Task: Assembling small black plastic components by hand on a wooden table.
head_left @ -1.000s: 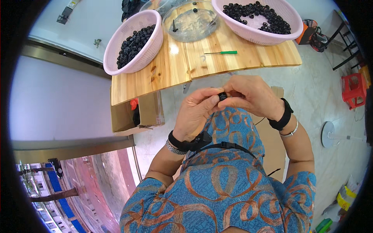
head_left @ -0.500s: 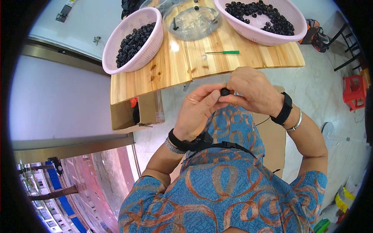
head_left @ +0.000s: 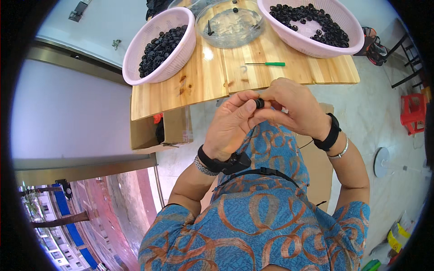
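Note:
Between my two hands, just off the table's near edge, is a small round black plastic part (head_left: pixel 259 103). My left hand (head_left: pixel 231 121) pinches it between thumb and fingertips. From the other side my right hand (head_left: pixel 289 107) has its fingers closed against the same part; its fingertips are partly hidden. On the wooden table (head_left: pixel 208 83) beyond lies a thin screwdriver with a green handle (head_left: pixel 275 64). A pink basket (head_left: pixel 186 54) full of similar black parts stands at the left, and another pink basket (head_left: pixel 312 50) with fewer of them at the right.
A clear plastic tray (head_left: pixel 230 41) with a few black pieces sits between the baskets. Under the table's left side is a cardboard box (head_left: pixel 176 128). A red stool (head_left: pixel 412 113) stands on the floor at the right.
The black part has turned between my fingers and now shows more of its side. My right forearm has drawn inward a little. The whole view has shifted slightly.

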Action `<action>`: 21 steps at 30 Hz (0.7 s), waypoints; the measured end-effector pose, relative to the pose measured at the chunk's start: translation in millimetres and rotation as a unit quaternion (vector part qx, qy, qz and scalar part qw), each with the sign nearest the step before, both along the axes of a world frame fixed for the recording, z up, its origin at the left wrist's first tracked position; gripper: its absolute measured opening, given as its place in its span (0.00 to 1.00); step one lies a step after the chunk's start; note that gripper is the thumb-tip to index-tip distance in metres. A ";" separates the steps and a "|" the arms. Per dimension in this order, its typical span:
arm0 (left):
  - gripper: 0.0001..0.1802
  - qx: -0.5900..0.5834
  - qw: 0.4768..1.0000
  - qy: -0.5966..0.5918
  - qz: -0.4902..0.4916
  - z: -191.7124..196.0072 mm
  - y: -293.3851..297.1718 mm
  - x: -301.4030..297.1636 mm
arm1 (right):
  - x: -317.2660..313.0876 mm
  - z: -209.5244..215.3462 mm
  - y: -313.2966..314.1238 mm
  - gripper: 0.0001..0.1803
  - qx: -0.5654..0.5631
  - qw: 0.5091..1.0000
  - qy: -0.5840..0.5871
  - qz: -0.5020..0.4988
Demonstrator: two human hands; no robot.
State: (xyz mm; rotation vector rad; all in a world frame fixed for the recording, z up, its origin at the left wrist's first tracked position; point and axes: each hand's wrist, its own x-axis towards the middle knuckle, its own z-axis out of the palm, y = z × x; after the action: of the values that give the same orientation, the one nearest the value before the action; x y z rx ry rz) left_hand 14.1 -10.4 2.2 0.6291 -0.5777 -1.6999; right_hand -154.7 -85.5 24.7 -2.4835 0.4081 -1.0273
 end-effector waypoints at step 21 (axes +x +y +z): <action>0.15 -0.034 0.999 0.020 0.013 28.4 2.4 -4.3 | 6.2 18.9 -7.0 0.17 -0.107 0.989 -0.081 0.065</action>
State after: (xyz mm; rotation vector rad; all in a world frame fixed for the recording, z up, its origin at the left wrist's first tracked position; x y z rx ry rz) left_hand 9.9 -8.0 30.6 0.5511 -0.5943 -1.6582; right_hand -148.5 -92.5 43.6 -2.5455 0.0866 -1.2646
